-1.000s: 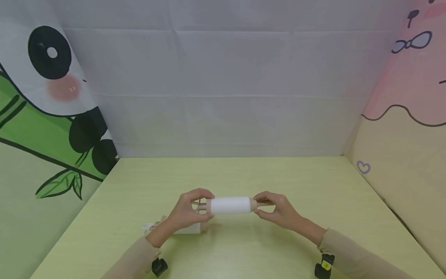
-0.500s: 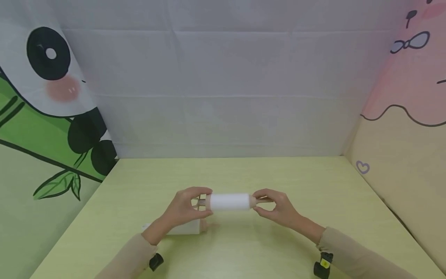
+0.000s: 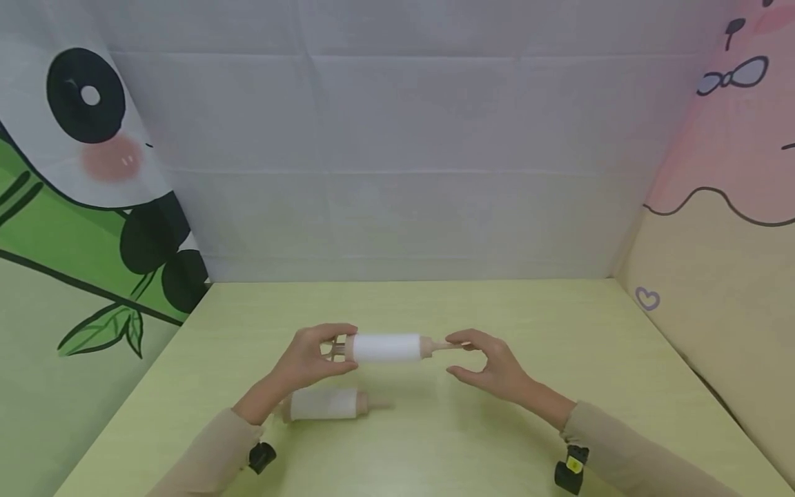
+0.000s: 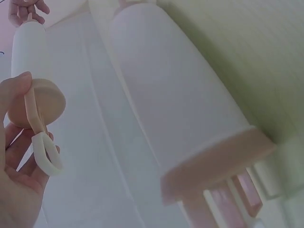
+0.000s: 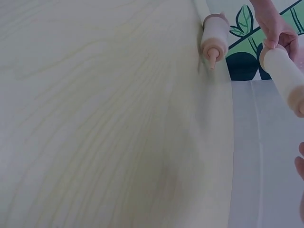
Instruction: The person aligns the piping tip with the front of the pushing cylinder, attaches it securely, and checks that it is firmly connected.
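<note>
My left hand pinches the beige end collar of a white syringe-like tube, holding it level above the table. A beige frame-like handle with a white loop sticks out behind that collar in the left wrist view. From the other end a thin beige nozzle points right. My right hand is at the nozzle's tip, thumb and forefinger spread apart, with the tip overlapping the forefinger in the head view. Beneath the left hand a second, similar tube lies on its side, nozzle to the right.
Both tubes are over a pale wood-grain table. A grey-white cloth backdrop rises at its far edge. Printed side panels stand left and right, a panda on one and a pink figure on the other.
The tube has moved left and slightly up with my left hand. My right hand has loosened from the nozzle's base, which slid out leftward. More of the lying tube shows now.
</note>
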The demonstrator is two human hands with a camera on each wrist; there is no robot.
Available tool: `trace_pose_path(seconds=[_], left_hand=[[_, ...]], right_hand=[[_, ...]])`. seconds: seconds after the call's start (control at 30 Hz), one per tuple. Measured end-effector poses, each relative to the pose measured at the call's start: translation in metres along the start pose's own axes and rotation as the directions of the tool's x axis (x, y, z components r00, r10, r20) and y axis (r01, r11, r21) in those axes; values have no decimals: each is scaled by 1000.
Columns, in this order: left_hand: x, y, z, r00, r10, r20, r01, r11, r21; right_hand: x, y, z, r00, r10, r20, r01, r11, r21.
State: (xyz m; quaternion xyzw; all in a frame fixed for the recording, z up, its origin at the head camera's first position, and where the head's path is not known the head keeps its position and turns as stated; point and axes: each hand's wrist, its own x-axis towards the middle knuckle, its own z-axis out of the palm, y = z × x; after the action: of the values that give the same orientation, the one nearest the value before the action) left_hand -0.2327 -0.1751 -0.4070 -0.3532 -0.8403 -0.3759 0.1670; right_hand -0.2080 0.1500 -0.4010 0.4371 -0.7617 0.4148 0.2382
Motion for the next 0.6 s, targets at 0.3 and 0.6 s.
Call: trace_pose_path(seconds=[0.3, 0.6], left_hand=[[-3, -19, -21, 989, -151, -6, 151, 987, 56], [-9, -48, -36, 942, -334, 44, 330, 941, 78]], right_hand=[[-19, 38, 0, 996, 92, 17, -92, 996, -19], [-25, 44, -1, 995, 96, 40, -96, 995, -25]])
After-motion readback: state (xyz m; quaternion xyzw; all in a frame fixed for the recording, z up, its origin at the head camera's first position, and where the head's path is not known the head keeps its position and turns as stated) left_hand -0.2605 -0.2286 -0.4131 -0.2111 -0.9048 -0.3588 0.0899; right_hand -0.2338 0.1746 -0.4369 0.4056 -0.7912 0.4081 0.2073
